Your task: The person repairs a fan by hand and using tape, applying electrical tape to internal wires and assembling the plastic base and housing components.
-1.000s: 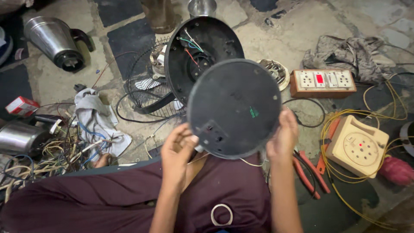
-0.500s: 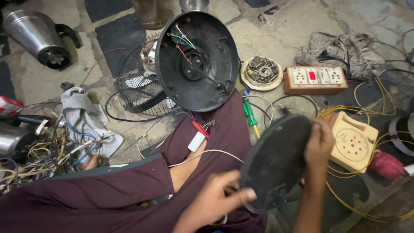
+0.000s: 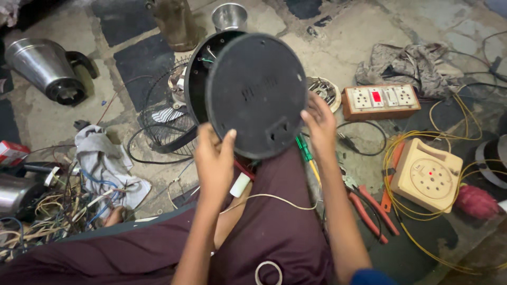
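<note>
round black cover [image 3: 257, 95] raised again before open housing [image 3: 196, 79], both hands [image 3: 214, 158] gripping

Bare floor [image 3: 359, 31] beyond round cover [image 3: 257, 95] open; wire tangle [image 3: 47, 206] crowds left, pliers [image 3: 369, 208] right.

Round black cover [image 3: 256, 95] back up front.

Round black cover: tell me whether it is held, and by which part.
Both hands hold the round black cover by its rim: the left hand at the lower left edge, the right hand at the lower right edge.
</note>
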